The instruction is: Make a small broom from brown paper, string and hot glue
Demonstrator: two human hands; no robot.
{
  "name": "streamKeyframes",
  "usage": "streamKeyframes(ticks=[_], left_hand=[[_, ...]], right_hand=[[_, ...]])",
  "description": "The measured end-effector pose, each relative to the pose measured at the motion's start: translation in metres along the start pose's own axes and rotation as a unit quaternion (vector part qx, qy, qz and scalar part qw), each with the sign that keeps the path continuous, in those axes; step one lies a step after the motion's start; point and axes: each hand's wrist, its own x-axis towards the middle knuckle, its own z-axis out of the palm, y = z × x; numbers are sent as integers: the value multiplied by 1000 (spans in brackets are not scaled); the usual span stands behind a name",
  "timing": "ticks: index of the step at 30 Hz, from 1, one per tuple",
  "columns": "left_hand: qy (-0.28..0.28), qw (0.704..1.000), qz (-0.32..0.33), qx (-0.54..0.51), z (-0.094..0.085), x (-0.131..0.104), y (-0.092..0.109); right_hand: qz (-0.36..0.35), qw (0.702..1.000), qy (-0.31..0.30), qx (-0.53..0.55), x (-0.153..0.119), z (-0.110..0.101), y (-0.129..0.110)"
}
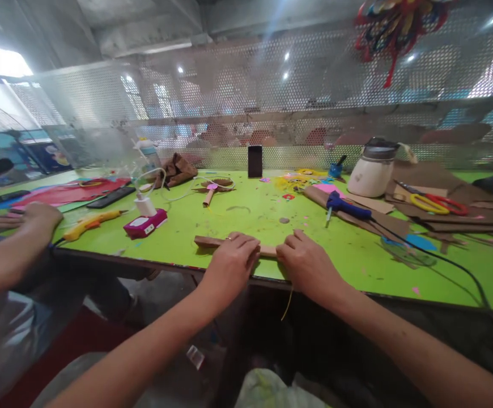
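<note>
A long, narrow roll of brown paper or cardboard (207, 242) lies along the near edge of the green table (238, 218). My left hand (234, 256) is closed over its middle, with the fingers bent down on it. At its right end, my right hand (304, 258) is closed with the fingertips pressed onto the brown piece. A short stretch of it shows between the two hands. From beneath my right hand a thin yellow string (288, 306) hangs below the table edge. The undersides of both hands are hidden.
Left are a yellow glue gun (91, 224), a purple power socket (145, 223) and another person's arm (17, 249). A brown paper flower (213, 187) and a phone (255, 161) stand beyond. Right lie a blue glue gun (348, 207) with cord, a kettle (372, 170), scissors (437, 205) and cardboard (433, 175).
</note>
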Motion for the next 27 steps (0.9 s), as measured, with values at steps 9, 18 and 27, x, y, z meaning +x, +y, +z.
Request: streamKeyframes(ticks=[9,18,27], left_hand=[[-42,996,60,-41,13,5,-29],[-147,979,142,-20,3,23,-41],[-115,989,81,38,3,12,-31]], right_hand=[[-18,989,-21,149,2,1,17],[-21,986,-18,167,-2,-3,20],[-40,995,-33,80,6,-11,20]])
